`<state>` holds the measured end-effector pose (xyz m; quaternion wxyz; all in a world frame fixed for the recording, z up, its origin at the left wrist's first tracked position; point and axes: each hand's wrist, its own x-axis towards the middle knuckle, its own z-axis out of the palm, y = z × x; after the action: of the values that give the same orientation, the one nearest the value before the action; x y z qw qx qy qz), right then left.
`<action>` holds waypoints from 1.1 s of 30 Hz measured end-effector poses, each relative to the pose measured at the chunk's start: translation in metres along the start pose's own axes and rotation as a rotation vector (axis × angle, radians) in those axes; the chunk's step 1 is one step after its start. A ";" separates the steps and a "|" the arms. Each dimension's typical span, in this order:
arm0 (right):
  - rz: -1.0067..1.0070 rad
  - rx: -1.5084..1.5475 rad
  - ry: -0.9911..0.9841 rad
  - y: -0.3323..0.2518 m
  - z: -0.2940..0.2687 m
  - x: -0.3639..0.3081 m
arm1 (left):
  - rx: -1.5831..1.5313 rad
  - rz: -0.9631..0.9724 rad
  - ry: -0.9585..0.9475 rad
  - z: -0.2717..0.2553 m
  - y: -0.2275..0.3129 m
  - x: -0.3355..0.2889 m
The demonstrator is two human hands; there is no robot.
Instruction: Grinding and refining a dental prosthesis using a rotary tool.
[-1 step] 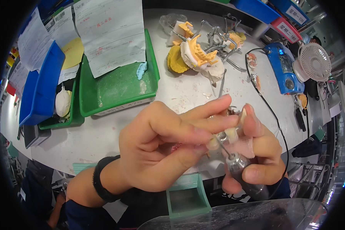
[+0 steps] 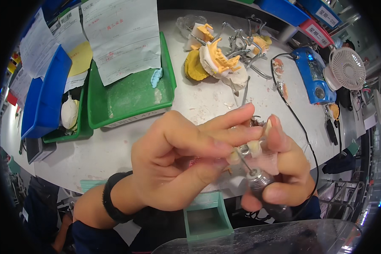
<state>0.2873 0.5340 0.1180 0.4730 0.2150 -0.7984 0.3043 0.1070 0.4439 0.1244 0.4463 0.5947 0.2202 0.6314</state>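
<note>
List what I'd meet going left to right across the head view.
Tilted blue plastic bin, large green plastic tray, left hand, grey cylindrical metal handpiece, blue box-shaped control unit, white round plastic fan.

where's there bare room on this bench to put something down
Mostly bare white tabletop: between the large green tray and black wristband; also right of the black cable, below the blue control unit. Crowded: top middle, with dental models and metal articulators.

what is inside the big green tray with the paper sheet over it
The green tray holds a small light blue lump near its right side, and pale smears mark its floor. The white paper sheet covers its back part; anything behind that is hidden.
</note>
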 end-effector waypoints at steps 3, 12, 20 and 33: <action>0.016 -0.116 -0.164 -0.006 -0.003 0.006 | 0.051 0.020 0.002 0.001 0.004 0.001; 0.038 0.019 0.185 0.000 0.013 0.002 | 0.160 0.131 0.150 0.000 -0.008 0.003; 0.277 0.103 0.160 -0.011 0.016 0.006 | -0.161 -0.212 0.252 0.006 0.000 -0.002; 0.280 -0.062 0.309 -0.012 0.021 0.010 | 0.234 -0.098 0.167 0.002 0.005 0.002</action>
<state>0.2773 0.5098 0.1224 0.5493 0.0379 -0.7474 0.3718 0.1077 0.4423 0.1303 0.3844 0.5767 0.3575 0.6260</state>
